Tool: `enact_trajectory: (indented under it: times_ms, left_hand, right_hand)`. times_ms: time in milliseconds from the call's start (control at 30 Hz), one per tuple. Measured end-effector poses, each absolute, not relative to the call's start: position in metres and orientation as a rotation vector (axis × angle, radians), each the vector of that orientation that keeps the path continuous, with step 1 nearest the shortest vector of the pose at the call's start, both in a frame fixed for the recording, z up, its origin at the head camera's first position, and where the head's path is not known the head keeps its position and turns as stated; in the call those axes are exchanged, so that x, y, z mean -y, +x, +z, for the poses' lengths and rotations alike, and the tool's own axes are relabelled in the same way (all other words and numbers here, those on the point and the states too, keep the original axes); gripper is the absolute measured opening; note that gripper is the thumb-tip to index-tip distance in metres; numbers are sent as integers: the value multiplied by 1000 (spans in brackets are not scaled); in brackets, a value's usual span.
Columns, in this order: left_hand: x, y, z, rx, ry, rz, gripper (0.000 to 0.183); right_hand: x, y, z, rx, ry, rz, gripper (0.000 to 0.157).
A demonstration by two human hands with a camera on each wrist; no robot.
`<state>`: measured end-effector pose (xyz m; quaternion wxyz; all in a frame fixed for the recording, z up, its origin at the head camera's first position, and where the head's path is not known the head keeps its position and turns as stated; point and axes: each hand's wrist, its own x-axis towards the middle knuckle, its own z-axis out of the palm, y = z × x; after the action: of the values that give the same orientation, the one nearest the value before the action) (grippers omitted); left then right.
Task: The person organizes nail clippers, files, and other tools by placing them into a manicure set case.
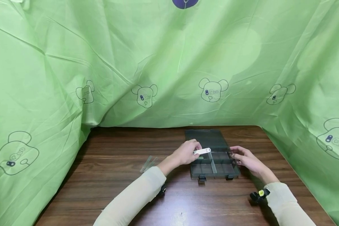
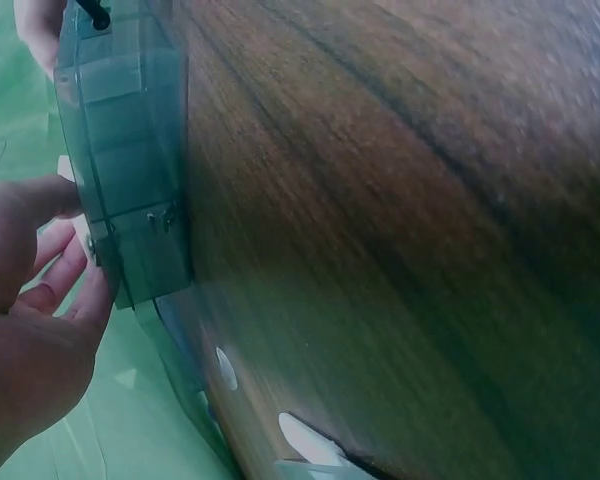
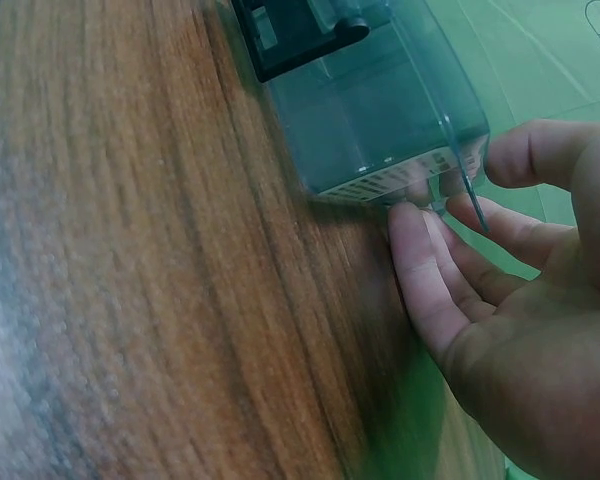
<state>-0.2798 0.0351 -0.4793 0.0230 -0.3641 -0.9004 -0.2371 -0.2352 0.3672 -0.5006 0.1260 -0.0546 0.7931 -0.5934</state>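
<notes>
A dark, see-through compartment box point(image 1: 214, 169) stands on the table, its lid point(image 1: 204, 138) laid back behind it. Over the box's left part, my left hand point(image 1: 187, 152) pinches a slim white bar point(image 1: 202, 151) with a rounded, ringed end. The left wrist view shows this white bar point(image 2: 83, 236) between thumb and fingers, beside the box wall point(image 2: 130, 150). At the box's right side is my right hand point(image 1: 247, 159); its thumb and curled fingers point(image 3: 420, 260) grip the end of the box point(image 3: 380, 130), where a striped label shows.
Clear flat strips point(image 1: 148, 164) lie on the wooden table point(image 1: 115, 188) left of the box. Two black latches point(image 1: 201, 178) hang at the box's front edge. A green cloth point(image 1: 169, 62) with bear drawings hangs behind and along both sides.
</notes>
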Motion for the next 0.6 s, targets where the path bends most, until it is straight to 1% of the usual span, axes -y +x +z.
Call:
enact_trajectory:
  times_ms: [133, 300, 600]
  left_hand:
    - [-36, -281, -482, 2763, -1143, -777, 19]
    - [-31, -282, -481, 2729, -1172, -895, 27]
    - [-2, -288, -470, 2726, -1146, -930, 32]
  right_hand:
    - [-367, -235, -500, -2306, -169, -1736, 46]
    - [-367, -236, -501, -2302, -163, -1738, 46]
    - [-365, -235, -500, -2300, -169, -1744, 47]
